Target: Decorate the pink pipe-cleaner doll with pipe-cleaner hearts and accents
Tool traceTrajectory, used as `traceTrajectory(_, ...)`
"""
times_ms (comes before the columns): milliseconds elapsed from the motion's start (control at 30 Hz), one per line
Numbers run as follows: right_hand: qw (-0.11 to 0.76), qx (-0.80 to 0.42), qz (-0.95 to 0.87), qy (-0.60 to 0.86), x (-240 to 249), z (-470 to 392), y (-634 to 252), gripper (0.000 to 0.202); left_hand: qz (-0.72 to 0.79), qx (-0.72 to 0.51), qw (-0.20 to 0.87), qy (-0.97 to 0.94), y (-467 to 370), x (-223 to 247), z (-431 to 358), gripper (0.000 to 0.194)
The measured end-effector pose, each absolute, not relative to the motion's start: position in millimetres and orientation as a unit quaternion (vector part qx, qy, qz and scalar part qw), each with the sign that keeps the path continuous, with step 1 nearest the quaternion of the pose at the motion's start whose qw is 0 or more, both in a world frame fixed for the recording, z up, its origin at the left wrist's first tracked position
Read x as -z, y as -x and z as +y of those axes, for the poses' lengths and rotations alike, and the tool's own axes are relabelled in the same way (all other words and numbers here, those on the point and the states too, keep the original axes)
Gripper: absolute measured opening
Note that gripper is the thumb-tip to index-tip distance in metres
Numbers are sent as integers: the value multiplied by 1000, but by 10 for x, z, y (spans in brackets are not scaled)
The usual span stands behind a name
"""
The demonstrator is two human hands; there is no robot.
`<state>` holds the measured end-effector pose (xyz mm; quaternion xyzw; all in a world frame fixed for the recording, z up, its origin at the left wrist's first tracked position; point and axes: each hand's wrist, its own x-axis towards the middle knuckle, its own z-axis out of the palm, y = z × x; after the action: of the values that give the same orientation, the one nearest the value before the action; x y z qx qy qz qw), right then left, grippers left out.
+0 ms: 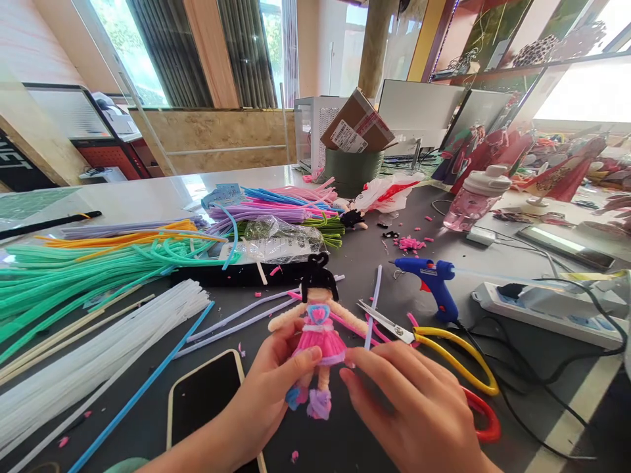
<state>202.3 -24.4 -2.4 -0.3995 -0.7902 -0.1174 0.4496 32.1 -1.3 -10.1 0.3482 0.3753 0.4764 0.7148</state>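
A small pipe-cleaner doll [320, 338] is upright in front of me, with black hair, a pink skirt edged in lilac and a blue-and-pink bodice. My left hand [273, 378] grips it from the left, thumb across the skirt and fingers behind. At the skirt's right edge is my right hand [409, 401], its index fingertip at the hem and the thumb a little apart below; I see nothing held between them. Scissors [434, 345] with yellow and red handles lie just beyond my right hand. Loose lilac pipe cleaners [241, 309] lie behind the doll.
A blue glue gun [428, 279] stands by a white power strip [547, 312] with black cables. Pipe-cleaner bundles in green [98, 266] and white [113, 358] spread leftward. A phone [204, 401] lies near my left forearm. Behind are a pink bottle [476, 200] and a dark bin [353, 172].
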Motion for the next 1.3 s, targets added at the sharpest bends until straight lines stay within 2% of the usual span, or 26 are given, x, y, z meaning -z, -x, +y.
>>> traceTrajectory(167,443,93,-789,416,29,-204,-2032,10,391,-468,698,-375,-289,133,-19,51)
traceTrajectory(467,464,2,-785,411,17,-214,-2017,22,356,-452,697,-426,-293,224,-41,45)
traceTrajectory(600,478,-21,-784,396,36,-259,-1983,22,387,-462,660,-448,-279,238,-65,44)
traceTrajectory(800,477,56,-793,375,71,-295,-1948,17,356,-451,610,-546,-287,171,-81,32)
traceTrajectory(1167,432,138,-814,363,109,-305,-1976,23,376,-453,532,-608,-272,158,-136,31)
traceTrajectory(1300,435,167,-801,376,66,-301,-2001,16,385,-435,532,-616,-264,174,-154,30)
